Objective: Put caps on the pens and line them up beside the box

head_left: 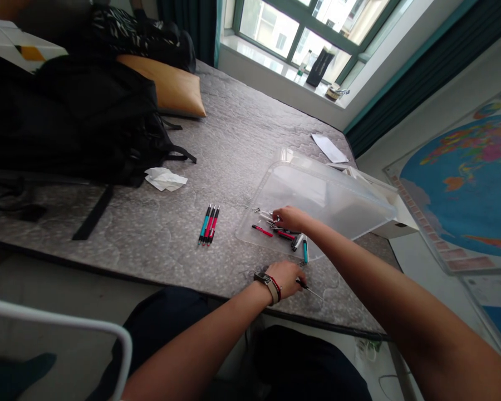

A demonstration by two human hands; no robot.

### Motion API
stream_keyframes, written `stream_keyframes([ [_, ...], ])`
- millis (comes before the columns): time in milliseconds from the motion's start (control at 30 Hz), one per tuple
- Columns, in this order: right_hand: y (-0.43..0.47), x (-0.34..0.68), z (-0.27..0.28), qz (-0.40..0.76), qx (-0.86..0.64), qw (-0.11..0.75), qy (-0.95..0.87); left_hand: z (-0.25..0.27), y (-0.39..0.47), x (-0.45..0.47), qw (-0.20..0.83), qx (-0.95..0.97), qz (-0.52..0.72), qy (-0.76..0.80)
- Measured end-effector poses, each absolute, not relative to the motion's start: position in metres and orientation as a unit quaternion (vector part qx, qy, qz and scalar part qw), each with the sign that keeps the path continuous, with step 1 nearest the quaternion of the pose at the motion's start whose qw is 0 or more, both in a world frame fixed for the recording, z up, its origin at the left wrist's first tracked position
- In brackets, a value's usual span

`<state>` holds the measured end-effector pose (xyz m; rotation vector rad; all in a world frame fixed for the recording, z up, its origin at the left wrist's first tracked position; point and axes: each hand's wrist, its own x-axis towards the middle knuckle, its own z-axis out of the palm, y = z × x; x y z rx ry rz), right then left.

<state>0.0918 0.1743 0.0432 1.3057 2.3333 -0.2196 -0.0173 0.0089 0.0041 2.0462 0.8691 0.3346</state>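
My left hand [284, 278], with a watch and red bracelet at its wrist, is closed on a black pen part [302, 284] near the table's front edge. A thin, light rod sticks out from that part to the right. My right hand [290, 218] reaches into a clear plastic box [342, 195], its fingers bent together over loose pen parts; what they pinch is hidden. Around it lie a red pen barrel [262, 230], another red barrel [286, 235], white and black pieces, and a teal barrel [305, 250]. Left of the box, several assembled pens [209, 225] lie side by side.
A black backpack [79, 111] fills the table's left side, with a tan pouch [167, 83] behind it. Crumpled white tissue [166, 179] lies beside its strap. At the far right are a white paper [329, 148] and a white carton [394, 223]. The front table edge runs close below my hands.
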Motion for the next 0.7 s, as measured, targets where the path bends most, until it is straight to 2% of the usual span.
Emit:
stream_keyframes([
  [367,0.182,0.115,0.061,-0.045,0.499,0.301,0.811,0.007,0.008,-0.017,0.423,0.831,0.114,0.343],
  [700,0.170,0.078,0.049,-0.071,0.480,0.240,0.841,0.009,0.007,-0.018,0.426,0.833,0.101,0.339],
])
